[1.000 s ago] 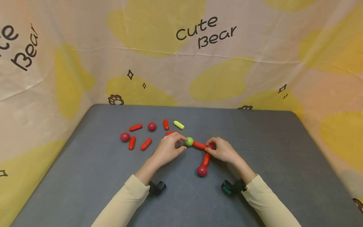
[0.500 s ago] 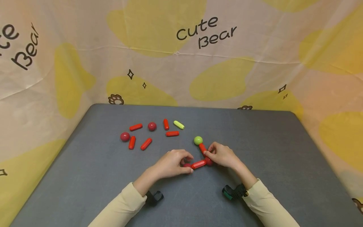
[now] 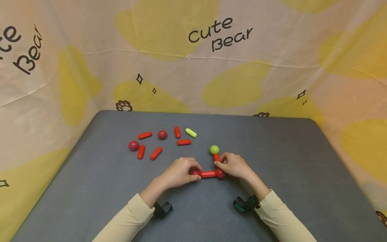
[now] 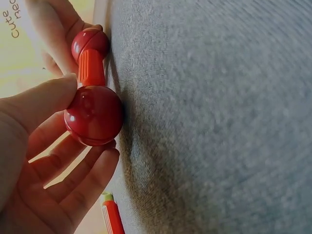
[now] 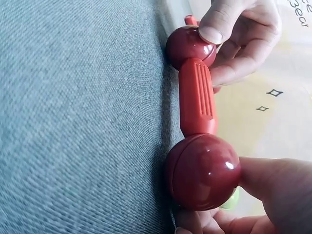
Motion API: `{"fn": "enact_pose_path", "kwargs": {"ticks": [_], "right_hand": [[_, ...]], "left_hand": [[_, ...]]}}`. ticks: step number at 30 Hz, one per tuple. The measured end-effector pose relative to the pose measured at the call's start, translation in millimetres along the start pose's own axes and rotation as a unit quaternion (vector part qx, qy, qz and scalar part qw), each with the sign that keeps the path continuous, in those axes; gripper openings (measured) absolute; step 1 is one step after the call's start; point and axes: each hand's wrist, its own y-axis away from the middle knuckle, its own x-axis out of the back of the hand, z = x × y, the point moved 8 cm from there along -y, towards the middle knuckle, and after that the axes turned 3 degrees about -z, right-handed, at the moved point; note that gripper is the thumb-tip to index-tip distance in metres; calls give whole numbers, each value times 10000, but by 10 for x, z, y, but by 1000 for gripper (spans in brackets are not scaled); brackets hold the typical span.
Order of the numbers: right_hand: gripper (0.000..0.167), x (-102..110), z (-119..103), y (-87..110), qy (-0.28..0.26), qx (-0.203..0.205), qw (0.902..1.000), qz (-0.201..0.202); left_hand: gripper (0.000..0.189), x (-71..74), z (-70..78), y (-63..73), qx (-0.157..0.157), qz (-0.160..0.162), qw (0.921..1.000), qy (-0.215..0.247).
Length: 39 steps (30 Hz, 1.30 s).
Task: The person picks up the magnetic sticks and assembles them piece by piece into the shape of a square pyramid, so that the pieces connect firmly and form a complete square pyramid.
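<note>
An L-shaped chain of balls and rods lies on the grey table. A green ball [image 3: 214, 150] tops its far end, joined by a red rod [image 3: 216, 157] to a corner red ball [image 3: 220, 173]. From that corner another red rod [image 3: 208, 174] runs left to an end red ball [image 4: 93, 115]. My left hand [image 3: 181, 172] pinches this end ball between thumb and fingers. My right hand [image 3: 235, 165] pinches the rod leading to the green ball, just beyond the corner ball, which partly hides the fingers in the right wrist view.
Left of the chain, several loose red rods [image 3: 156, 153] lie scattered with a red ball [image 3: 162, 134], another red ball [image 3: 133, 146] and a yellow-green rod [image 3: 190, 132]. A printed cloth [image 3: 169, 67] hangs behind the table [image 3: 287, 151].
My left hand has moved from the green ball to the end red ball and drawn it left. The chain has turned, its green ball swinging right; my right hand has shifted slightly nearer.
</note>
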Motion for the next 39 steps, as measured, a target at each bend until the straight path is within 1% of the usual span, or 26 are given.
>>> {"fn": "enact_pose_path", "kwargs": {"ticks": [7,13,16,18,20,23,27,30,32,34,36,39], "right_hand": [[24,-28,14,18,-138,-151,9998,-51],[25,-31,28,20,-197,-258,9995,-13],[25,-36,34,16,-212,-283,9994,-13],[25,-41,39,14,-222,-289,9993,-13],[25,-44,42,14,-220,-283,9994,-6],[25,-43,46,16,-242,-271,9993,9],[26,-37,44,21,-273,-242,9993,19],[26,-33,40,24,-268,-233,9994,20],[26,-34,41,24,-266,-237,9994,19],[26,-36,41,24,-279,-240,9993,10],[26,-39,43,25,-291,-239,9993,4],[26,-38,42,29,-316,-227,9992,15]], "left_hand": [[16,-2,-14,5,67,-24,10000,0],[16,7,-17,13,28,-1,10000,-14],[18,46,-34,32,25,71,9999,88],[20,100,-62,55,81,195,9996,207],[21,180,-103,84,180,391,9985,344],[23,328,-186,140,328,773,9952,497],[23,543,-356,237,583,1380,9869,596],[22,694,-512,328,799,1938,9762,558],[22,779,-607,396,939,2320,9670,473],[22,839,-691,459,1068,2630,9579,425],[23,872,-762,509,1210,2830,9507,369],[25,895,-846,560,1442,2963,9437,292]]}}
